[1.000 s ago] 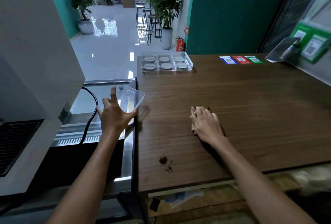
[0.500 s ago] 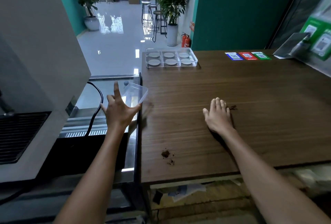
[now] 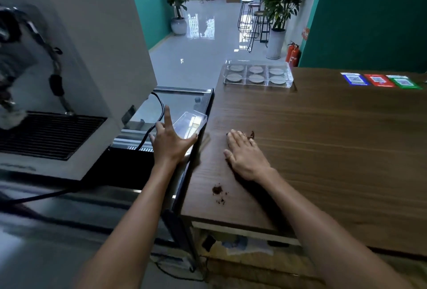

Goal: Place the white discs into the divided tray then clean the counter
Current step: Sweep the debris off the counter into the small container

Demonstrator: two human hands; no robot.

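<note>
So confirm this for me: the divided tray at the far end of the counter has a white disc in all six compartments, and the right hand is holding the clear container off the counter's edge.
Wrong hand. In the head view the left hand holds the clear container off the counter's edge; the right hand lies flat on the wood. The divided tray does hold six white discs.

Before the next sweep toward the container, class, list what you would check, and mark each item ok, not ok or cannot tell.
1. Six discs in tray: ok.
2. Left hand holds container at counter edge: ok.
3. Right hand flat on counter: ok.
4. Crumbs at its fingertips: ok.
5. Near crumbs gathered: not ok.
6. Container rim below counter level: cannot tell.
</note>
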